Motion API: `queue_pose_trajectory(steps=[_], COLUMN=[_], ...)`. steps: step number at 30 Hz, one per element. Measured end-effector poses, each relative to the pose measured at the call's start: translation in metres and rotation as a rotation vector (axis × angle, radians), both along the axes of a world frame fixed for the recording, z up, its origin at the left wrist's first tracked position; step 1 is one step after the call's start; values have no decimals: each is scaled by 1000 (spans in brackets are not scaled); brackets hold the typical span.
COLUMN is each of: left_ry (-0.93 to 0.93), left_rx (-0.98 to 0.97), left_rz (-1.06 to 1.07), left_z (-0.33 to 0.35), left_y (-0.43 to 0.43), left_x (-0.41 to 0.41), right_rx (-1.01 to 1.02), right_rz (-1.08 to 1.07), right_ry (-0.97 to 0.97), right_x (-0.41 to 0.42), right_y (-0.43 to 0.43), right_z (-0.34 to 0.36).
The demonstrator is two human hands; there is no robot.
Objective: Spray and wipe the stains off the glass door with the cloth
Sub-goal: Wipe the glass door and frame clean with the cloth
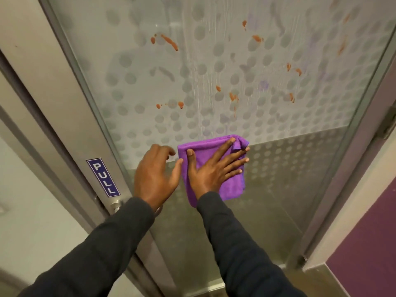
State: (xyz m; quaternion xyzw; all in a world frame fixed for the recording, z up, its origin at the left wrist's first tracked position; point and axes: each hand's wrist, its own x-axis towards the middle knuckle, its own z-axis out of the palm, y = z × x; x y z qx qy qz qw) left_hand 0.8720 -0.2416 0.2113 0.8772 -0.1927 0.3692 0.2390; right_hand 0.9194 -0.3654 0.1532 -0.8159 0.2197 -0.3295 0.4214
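Observation:
A folded purple cloth lies flat against the glass door, at the line where its dotted upper pane meets the darker lower pane. My right hand presses the cloth to the glass with fingers spread. Just left of the cloth, my left hand hovers with fingers apart, its thumb near the cloth's left edge, holding nothing. Several orange-red stains are scattered over the upper glass, and wet streaks run down its middle. No spray bottle is in view.
A metal door frame runs along the left with a blue PULL sticker and a round lock knob below it. Another metal frame borders the right, beside a purple wall.

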Motion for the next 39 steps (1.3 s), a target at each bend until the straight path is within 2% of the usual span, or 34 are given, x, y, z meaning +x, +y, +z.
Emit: queue_pose_trajectory(steps=[3,9,14,16,20,24,34,39], left_ry=[-69,191,125,115,118,140,230,276], left_rx=[191,242,336,377,466,474,421,443], left_rz=[56,95,125,124,142,201,418,491], left_z=[-29,-93,-99,-100,-102,-102,-116,-123], left_y=[36,82,79,79,75,66,18,10], left_x=[-1,5,6,8,9,8,0,-5], right_rx=[-52,-529,-975,-1064,-949,-855,-936,-936], right_rz=[-13,201,274,229,162,150,229,195], right_ry=[-40,-144,-304,-355,-406,-466,-467,-420], right_x=[5,6,25,32,38,42,46,47], right_y=[35,84,27,-8,-63,-102,-194,-247], right_z=[-1,-51,-73,-76,-69,-61,-56,-55])
